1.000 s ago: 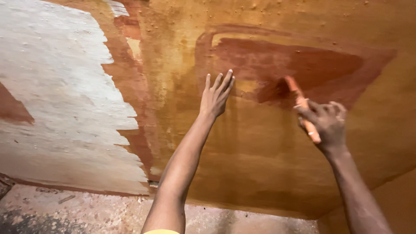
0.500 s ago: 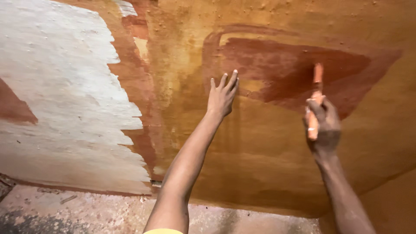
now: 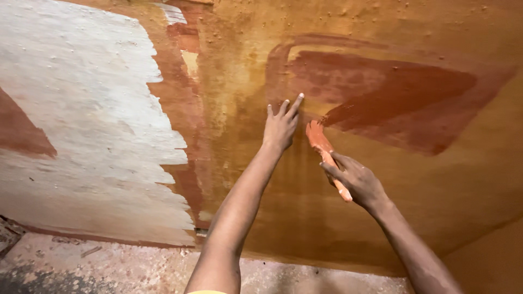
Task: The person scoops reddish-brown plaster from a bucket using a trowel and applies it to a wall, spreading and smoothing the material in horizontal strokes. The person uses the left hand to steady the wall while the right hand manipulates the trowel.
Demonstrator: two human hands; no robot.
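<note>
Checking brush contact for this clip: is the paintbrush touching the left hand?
Apart. The head view shows a strip of wall between the paintbrush bristles and the left hand.

The left hand [image 3: 280,126] lies flat against the wall [image 3: 229,71] near the middle of the view; the right hand [image 3: 357,182] sits at its four o'clock, close by, gripping a brush [image 3: 324,149]; the brush head touches the wall at three o'clock of the left hand; the painted patch [image 3: 403,103] spreads toward two o'clock; the floor [image 3: 109,267] runs below at seven o'clock.
</note>
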